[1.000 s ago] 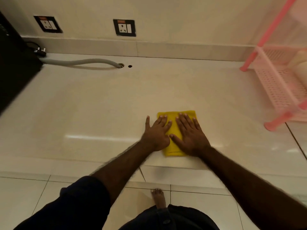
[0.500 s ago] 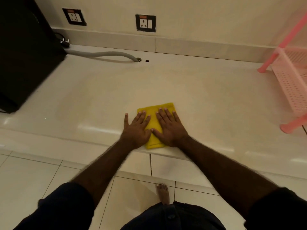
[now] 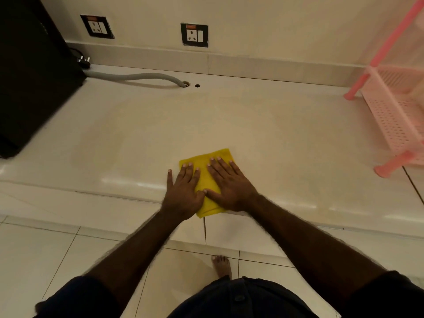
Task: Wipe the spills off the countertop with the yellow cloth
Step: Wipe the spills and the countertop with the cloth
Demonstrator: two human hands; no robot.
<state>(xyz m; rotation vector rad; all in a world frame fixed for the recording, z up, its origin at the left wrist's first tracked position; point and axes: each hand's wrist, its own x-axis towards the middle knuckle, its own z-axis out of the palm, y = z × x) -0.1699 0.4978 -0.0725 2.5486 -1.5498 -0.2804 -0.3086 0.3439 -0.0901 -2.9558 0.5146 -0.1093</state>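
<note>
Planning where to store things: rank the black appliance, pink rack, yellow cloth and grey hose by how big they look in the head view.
1. Black appliance, cut off by the frame
2. Pink rack, also cut off
3. Yellow cloth, partly under both hands, and grey hose: alike in area, unranked; the hose lies farther away.

You have a single wide-angle view, worn on the head and looking forward and steeply down over the near edge of the tabletop, close enough that both forearms reach up from the bottom of the frame. The wall sockets run along the top edge, the floor fills the lower left, and a pink rack is cut off at the right edge.
</note>
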